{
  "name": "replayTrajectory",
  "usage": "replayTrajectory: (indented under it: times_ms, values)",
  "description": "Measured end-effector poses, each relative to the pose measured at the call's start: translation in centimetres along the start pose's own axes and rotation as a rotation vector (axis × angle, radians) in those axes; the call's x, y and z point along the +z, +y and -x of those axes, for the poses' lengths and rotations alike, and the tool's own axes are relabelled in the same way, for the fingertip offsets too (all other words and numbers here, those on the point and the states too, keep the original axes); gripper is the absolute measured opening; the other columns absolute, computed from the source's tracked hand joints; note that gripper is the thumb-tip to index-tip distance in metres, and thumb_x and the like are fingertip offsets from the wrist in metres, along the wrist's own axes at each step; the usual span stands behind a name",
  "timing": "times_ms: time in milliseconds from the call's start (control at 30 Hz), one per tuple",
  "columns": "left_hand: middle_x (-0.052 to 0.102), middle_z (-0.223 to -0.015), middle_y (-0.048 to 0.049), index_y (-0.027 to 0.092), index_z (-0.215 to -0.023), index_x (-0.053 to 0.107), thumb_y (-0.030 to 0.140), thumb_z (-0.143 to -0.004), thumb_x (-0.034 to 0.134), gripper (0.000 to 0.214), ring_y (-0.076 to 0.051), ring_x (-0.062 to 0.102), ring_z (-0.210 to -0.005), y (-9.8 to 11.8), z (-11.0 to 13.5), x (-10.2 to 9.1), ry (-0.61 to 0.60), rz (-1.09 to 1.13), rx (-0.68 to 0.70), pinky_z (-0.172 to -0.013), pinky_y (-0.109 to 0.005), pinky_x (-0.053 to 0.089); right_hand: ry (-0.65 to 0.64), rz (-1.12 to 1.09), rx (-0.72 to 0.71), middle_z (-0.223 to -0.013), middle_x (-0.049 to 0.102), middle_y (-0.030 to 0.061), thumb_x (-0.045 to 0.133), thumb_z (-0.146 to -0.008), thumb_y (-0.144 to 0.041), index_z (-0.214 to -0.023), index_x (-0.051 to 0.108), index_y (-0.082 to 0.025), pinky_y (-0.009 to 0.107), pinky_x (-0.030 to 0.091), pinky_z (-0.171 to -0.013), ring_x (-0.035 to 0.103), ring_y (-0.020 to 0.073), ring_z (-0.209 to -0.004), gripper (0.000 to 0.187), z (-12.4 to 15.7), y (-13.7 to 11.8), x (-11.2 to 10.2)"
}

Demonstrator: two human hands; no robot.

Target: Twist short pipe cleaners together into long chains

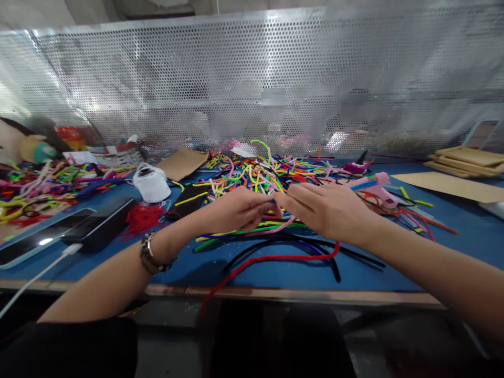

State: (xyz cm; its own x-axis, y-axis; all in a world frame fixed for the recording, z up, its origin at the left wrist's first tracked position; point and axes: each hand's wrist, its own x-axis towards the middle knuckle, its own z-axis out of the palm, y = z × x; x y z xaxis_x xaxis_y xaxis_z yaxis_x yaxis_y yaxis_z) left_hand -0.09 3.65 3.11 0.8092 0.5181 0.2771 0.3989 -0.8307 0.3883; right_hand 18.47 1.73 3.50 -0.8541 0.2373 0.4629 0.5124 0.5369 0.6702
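Observation:
My left hand (240,210) and my right hand (326,210) meet over the middle of the table, fingers closed in a pinch. Between their fingertips shows a short bit of dark blue pipe cleaner (272,200); the rest of it is hidden by the fingers. A long red pipe cleaner (271,258) curves below the hands, its right end rising toward the underside of my right hand and its left end hanging past the table's front edge. Whether my right hand holds it, I cannot tell. Black pipe cleaners (252,245) lie under the hands.
A heap of coloured pipe cleaners (260,173) spreads behind my hands. To the right are a pink glue gun (380,191) and stacked wooden frames (466,160). Leftward lie a phone (47,236), a black box (100,223), red thread (145,219) and a white container (153,184). A perforated metal panel (236,79) stands behind.

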Motion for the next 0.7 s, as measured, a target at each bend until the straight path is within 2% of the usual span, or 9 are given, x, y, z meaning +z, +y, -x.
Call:
replayTrajectory:
  times_ms: [133, 200, 267, 333, 367, 400, 467, 567, 700]
  values:
    - [0.041, -0.040, 0.0077, 0.013, -0.069, 0.055, 0.023, -0.087, 0.030, 0.032, -0.003, 0.037, -0.035, -0.4, 0.0, -1.9, 0.027, 0.035, 0.045, -0.042, -0.011, 0.031, 0.072, 0.049, -0.014, -0.060, 0.054, 0.0014, 0.017, -0.088, -0.011, -0.085, 0.055, -0.016, 0.025, 0.015, -0.039, 0.048, 0.0112, -0.054, 0.039, 0.0, 1.1, -0.6]
    - [0.042, -0.042, 0.0076, 0.013, -0.084, 0.058, 0.023, -0.087, 0.031, 0.029, -0.004, 0.037, -0.036, -0.8, 0.0, -2.2, 0.114, -0.046, 0.011, -0.042, -0.013, 0.031, 0.043, 0.050, 0.092, -0.067, 0.059, 0.0023, 0.021, -0.087, -0.014, -0.089, 0.056, -0.017, 0.024, 0.019, -0.040, 0.052, 0.0119, -0.058, 0.035, 0.3, 2.1, -0.6]
    - [0.049, -0.049, 0.0054, 0.014, -0.094, 0.058, 0.025, -0.086, 0.037, 0.025, -0.006, 0.043, -0.042, -0.9, 0.2, -1.6, 0.177, -0.161, -0.016, -0.045, -0.015, 0.034, -0.007, 0.028, 0.287, -0.075, 0.063, 0.0037, 0.025, -0.087, -0.018, -0.092, 0.056, -0.018, 0.024, 0.026, -0.043, 0.055, 0.0135, -0.065, 0.031, 0.9, 3.2, -0.3]
    - [0.061, -0.075, -0.0015, 0.015, -0.100, 0.057, 0.028, -0.081, 0.046, 0.025, -0.010, 0.055, -0.064, -0.7, 0.6, -0.1, 0.118, -0.244, 0.036, -0.060, -0.018, 0.041, -0.042, -0.025, 0.473, -0.083, 0.064, 0.0054, 0.028, -0.085, -0.020, -0.094, 0.056, -0.018, 0.024, 0.033, -0.049, 0.057, 0.0158, -0.071, 0.030, 1.6, 4.1, 0.6]
    - [0.060, -0.096, -0.0050, 0.018, -0.108, 0.053, 0.031, -0.080, 0.050, 0.031, -0.014, 0.055, -0.085, -0.5, 0.9, 0.9, 0.020, -0.260, 0.106, -0.073, -0.021, 0.042, -0.053, -0.058, 0.535, -0.087, 0.064, 0.0064, 0.028, -0.084, -0.020, -0.095, 0.056, -0.017, 0.025, 0.036, -0.052, 0.058, 0.0170, -0.074, 0.030, 2.1, 4.5, 1.2]
    - [0.055, -0.109, -0.0059, 0.022, -0.113, 0.050, 0.033, -0.079, 0.051, 0.036, -0.015, 0.052, -0.096, -0.2, 1.2, 1.9, -0.064, -0.255, 0.189, -0.081, -0.023, 0.040, -0.060, -0.095, 0.567, -0.091, 0.063, 0.0072, 0.029, -0.083, -0.019, -0.096, 0.055, -0.017, 0.026, 0.038, -0.055, 0.058, 0.0181, -0.076, 0.030, 2.5, 4.7, 1.9]
    - [0.044, -0.127, -0.0031, 0.025, -0.119, 0.046, 0.034, -0.082, 0.047, 0.038, -0.015, 0.044, -0.110, 0.1, 1.7, 4.0, -0.231, -0.265, 0.313, -0.094, -0.025, 0.032, -0.046, -0.171, 0.595, -0.096, 0.062, 0.0082, 0.029, -0.083, -0.019, -0.097, 0.054, -0.016, 0.028, 0.040, -0.060, 0.058, 0.0194, -0.081, 0.029, 3.1, 4.9, 3.2]
    - [0.042, -0.130, 0.0013, 0.024, -0.119, 0.045, 0.033, -0.086, 0.041, 0.035, -0.012, 0.035, -0.120, -0.2, 1.8, 6.0, -0.311, -0.306, 0.340, -0.104, -0.026, 0.018, 0.011, -0.286, 0.653, -0.093, 0.062, 0.0088, 0.030, -0.082, -0.019, -0.097, 0.053, -0.015, 0.028, 0.041, -0.063, 0.058, 0.0186, -0.078, 0.028, 3.7, 5.0, 4.6]
    - [0.042, -0.130, 0.0020, 0.021, -0.123, 0.040, 0.034, -0.087, 0.039, 0.039, -0.012, 0.032, -0.122, -2.3, 1.0, 6.3, -0.299, -0.365, 0.350, -0.105, -0.027, 0.016, -0.001, -0.376, 0.723, -0.080, 0.062, 0.0073, 0.029, -0.081, -0.017, -0.096, 0.053, -0.014, 0.027, 0.041, -0.063, 0.056, 0.0163, -0.068, 0.029, 3.6, 5.8, 4.6]
